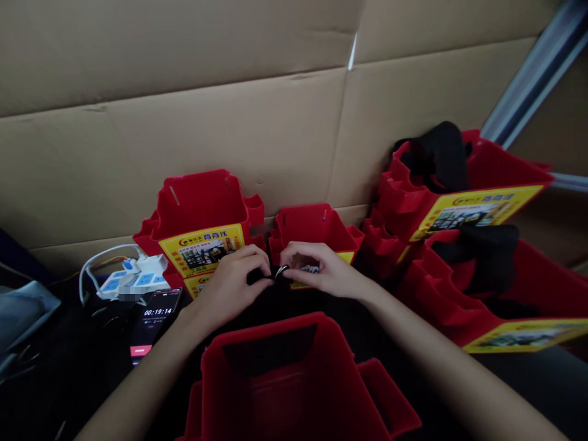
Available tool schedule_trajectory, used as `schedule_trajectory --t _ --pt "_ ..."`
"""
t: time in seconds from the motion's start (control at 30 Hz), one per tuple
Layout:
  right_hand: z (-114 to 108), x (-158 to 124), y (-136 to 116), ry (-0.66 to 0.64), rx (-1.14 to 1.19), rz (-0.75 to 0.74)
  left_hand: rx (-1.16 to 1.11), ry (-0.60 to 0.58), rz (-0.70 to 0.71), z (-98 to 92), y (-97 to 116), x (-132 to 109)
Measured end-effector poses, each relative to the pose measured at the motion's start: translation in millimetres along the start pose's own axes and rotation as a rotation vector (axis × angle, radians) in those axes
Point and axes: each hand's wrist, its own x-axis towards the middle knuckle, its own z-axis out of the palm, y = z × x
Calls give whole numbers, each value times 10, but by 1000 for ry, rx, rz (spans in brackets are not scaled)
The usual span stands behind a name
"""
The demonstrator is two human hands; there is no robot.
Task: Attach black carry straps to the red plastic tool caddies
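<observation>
Above the far rim of the nearest red plastic tool box [285, 392], my two hands come close together. My right hand [316, 269] pinches a small shiny metal ring [281, 271] between thumb and fingertips. Just left of the ring, my left hand [236, 278] is closed with its thumb and fingers curled together; something dark is at its fingertips, hard to tell from the black background. The near box stands with its opening toward me, and its inside is dark.
Along the cardboard wall [220, 135] stand labelled red boxes [202, 208], with a smaller-looking one [303, 223] beside them. Several more, with black straps [448, 153], are at right. A white power strip [138, 275] and a phone [156, 318] showing a timer lie at left.
</observation>
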Motion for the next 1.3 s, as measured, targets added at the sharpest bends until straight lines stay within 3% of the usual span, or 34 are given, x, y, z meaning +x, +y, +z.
schedule_trajectory --t 0.13,0.33,0.6,0.8,0.93,1.07,1.3 --pt "28 8 -4 -40 -33 -100 8 -77 -45 -24 20 3" --pt "108 12 4 -57 -46 -224 -37 -31 -100 -97 74 -23" --pt "50 -5 -52 4 -63 21 -35 8 -117 -54 65 -21" --pt "57 30 -7 69 -125 176 -197 42 -128 1 -36 17" --pt "56 24 -28 79 14 154 -326 -103 -142 -30 -57 33" --pt "17 -7 -63 -7 252 156 -318 -252 -172 -116 -91 37" --pt "-40 -6 25 -50 284 192 -199 -272 -214 -218 -159 24"
